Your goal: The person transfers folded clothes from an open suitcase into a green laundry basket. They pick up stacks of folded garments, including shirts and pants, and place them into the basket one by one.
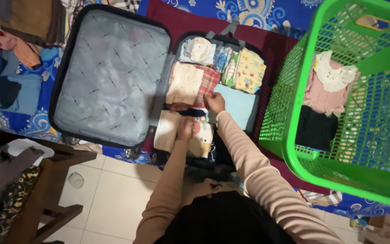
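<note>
From the head camera, an open suitcase (159,86) lies on a blue patterned bedspread (258,11), its grey lined lid (111,74) flat to the left and the packed half to the right. The left hand (185,128) presses down on a cream folded garment (170,131) at the near edge of the packed half, fingers curled close together; whether it grips the cloth I cannot tell. The right hand (214,101) sits at the corner of a red checked piece (208,81), fingers pinched on its edge, just beside a pale blue piece (238,106). A yellow printed piece (249,70) fills the far corner. A green basket (335,104) stands tilted close against the suitcase's right side, holding a pink garment (323,95). Bare tile floor (113,194) lies near the bed edge, with a wooden stool (50,190) at left.
</note>
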